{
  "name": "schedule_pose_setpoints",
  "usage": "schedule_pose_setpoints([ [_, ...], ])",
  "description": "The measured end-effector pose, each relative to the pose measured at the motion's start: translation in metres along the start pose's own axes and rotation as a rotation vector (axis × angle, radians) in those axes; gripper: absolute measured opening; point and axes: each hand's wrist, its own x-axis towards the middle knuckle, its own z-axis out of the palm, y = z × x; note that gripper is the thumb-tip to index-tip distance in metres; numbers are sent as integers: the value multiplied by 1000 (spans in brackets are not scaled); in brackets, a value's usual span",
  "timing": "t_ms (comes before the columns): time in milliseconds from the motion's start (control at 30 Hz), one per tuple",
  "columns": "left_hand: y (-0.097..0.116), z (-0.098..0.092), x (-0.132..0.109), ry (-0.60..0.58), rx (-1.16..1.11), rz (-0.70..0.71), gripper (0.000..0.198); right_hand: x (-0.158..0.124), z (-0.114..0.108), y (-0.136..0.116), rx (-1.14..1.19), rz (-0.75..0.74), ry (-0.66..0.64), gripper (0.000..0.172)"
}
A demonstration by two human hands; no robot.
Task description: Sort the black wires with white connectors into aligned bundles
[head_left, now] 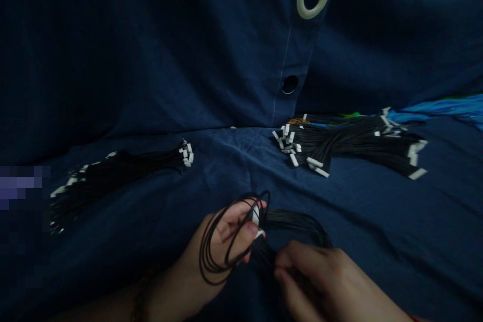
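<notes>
Both bare hands sit low in the view, close together with a narrow gap between them. The left hand (230, 231) reaches in from the lower left, its fingers (241, 224) curled tightly inward in a firm closed grip. The right hand (313, 282) reaches in from the lower right, angled toward the left hand, its fingers and thumb drawn together in a pinch. The left forearm (175, 294) wears a dark beaded band at the left wrist (143, 299), and the right forearm (372, 302) runs out past the frame's lower edge.
</notes>
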Motion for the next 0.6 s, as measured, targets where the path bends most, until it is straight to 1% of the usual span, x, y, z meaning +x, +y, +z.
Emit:
schedule_pose_setpoints([
  [67, 0, 0, -1, 19, -16, -14, 39, 3, -8, -3, 215, 113, -50, 11],
  [133, 0, 0, -1, 4, -13, -9, 37, 6, -17, -4, 535, 250, -135, 11],
  [167, 0, 0, -1, -5, -7, -4, 37, 8, -22, -3, 725, 294, -200, 13],
  [200, 0, -1, 0, -13, 3, -5, 38, 9, -26, -2, 918, 300, -267, 13],
  [233, -1, -1, 0, -13, 15, -14, 40, 9, -31, 0, 1084, 261, -314, 11],
  [267, -2, -2, 1, -9, 18, -24, 42, 10, -35, 1, 1209, 182, -332, 10],
  [300, -3, -3, 1, 0, 13, -35, 45, 11, -39, 3, 1272, 91, -318, 10],
  [333, -5, -4, 2, 4, 5, -44, 47, 11, -44, 5, 1268, 9, -283, 11],
  [400, -9, -6, 3, 4, -21, -55, 47, 13, -54, 9, 1136, -104, -173, 12],
  [467, -13, -7, 4, 7, -52, -54, 45, 14, -68, 11, 1014, -170, -17, 14],
  [533, -15, -7, 4, 9, -72, -49, 45, 15, -86, 13, 1044, -219, 218, 21],
  [567, -15, -7, 4, 11, -79, -47, 45, 15, -94, 13, 1114, -230, 339, 27],
  [600, -14, -7, 4, 10, -81, -50, 46, 15, -101, 13, 1199, -230, 428, 32],
])
